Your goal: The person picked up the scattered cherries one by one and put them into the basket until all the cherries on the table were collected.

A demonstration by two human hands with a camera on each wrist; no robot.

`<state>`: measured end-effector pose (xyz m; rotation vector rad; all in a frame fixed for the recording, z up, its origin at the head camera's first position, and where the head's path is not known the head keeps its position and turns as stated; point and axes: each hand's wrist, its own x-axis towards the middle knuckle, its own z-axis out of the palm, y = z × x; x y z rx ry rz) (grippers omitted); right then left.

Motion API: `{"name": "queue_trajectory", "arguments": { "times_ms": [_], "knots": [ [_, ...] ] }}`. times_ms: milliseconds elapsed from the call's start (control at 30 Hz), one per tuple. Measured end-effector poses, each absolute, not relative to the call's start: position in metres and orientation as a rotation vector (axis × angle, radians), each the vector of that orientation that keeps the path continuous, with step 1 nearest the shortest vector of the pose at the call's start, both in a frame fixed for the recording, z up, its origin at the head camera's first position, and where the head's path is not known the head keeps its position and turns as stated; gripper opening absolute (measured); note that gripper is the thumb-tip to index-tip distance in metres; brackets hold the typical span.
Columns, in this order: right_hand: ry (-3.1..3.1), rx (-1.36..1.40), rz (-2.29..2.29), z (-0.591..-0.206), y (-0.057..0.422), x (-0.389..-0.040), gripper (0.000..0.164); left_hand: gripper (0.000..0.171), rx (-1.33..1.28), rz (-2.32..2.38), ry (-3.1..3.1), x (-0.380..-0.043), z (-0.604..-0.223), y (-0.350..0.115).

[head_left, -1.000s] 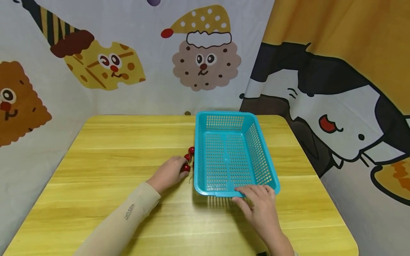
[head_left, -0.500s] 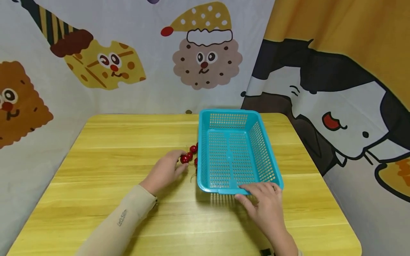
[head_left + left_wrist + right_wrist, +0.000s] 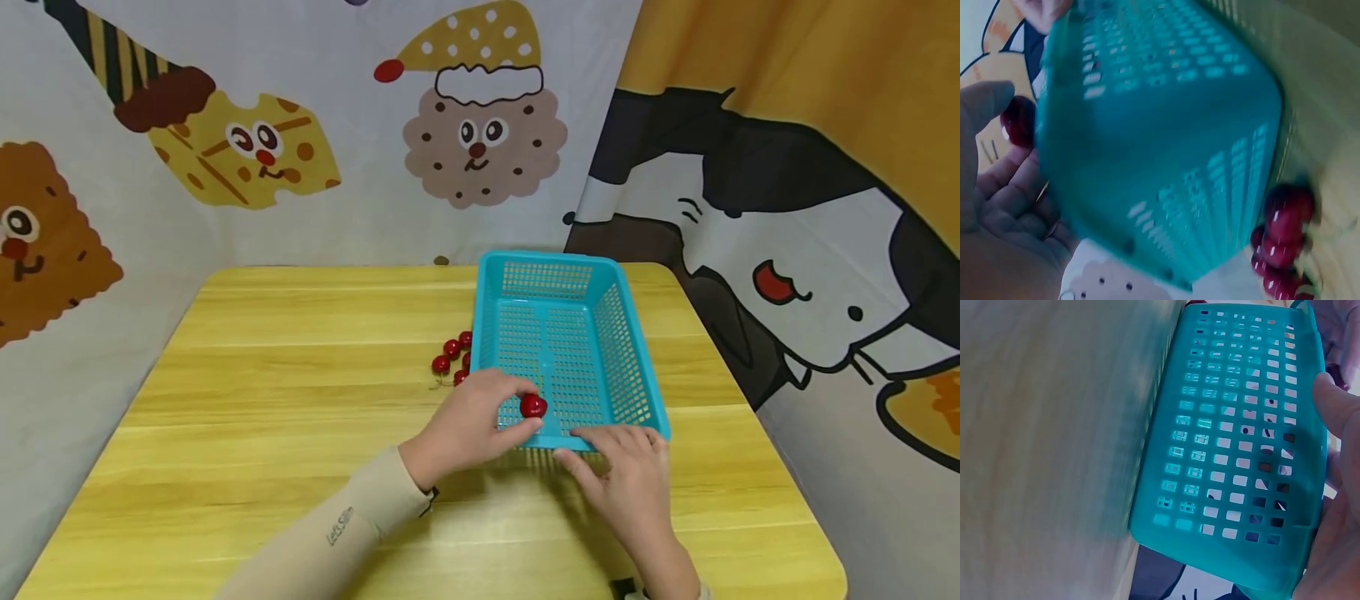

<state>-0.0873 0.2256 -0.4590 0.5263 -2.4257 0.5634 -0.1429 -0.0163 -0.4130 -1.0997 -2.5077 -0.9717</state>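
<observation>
A turquoise perforated plastic basket (image 3: 546,342) stands on the wooden table. My left hand (image 3: 472,421) pinches one dark red cherry (image 3: 533,406) between thumb and fingers, over the basket's near left corner. The left wrist view shows this cherry (image 3: 1019,122) at the rim. At the near edge, my right hand (image 3: 630,483) grips the basket rim, fingers on top and thumb outside. Beside the basket's left wall lie several more cherries (image 3: 451,349), some with stems; the basket hides part of the group. No cherries show on the visible basket floor.
The pale wooden tabletop (image 3: 300,400) extends to the left and front of the basket. Behind it hangs a white cloth (image 3: 360,233) with cartoon prints, and a yellow curtain (image 3: 825,58) is at the right.
My left hand has picked up one cherry from the group and carried it right, over the basket. The basket has shifted slightly right, with my right hand still on its rim.
</observation>
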Motion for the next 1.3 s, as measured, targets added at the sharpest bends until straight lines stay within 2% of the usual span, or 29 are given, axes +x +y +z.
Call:
{"name": "queue_trajectory", "arguments": {
  "times_ms": [233,667,933,1300],
  "knots": [
    [-2.393,0.532,0.562,-0.461,0.225,-0.089,0.04,0.029,-1.219,-0.858,-2.624,-0.147,-0.427,0.002],
    [-2.379,0.54,0.555,-0.458,0.223,-0.089,0.039,0.039,-1.154,-0.811,-2.689,-0.148,-0.43,0.001],
    [-2.406,0.524,0.559,-0.461,0.223,-0.089,0.039,0.035,-1.132,-0.762,-2.704,-0.147,-0.435,0.002],
    [-2.424,0.544,0.539,-0.461,0.226,-0.089,0.041,0.04,-1.135,-0.762,-2.716,-0.147,-0.435,0.003]
  ]
}}
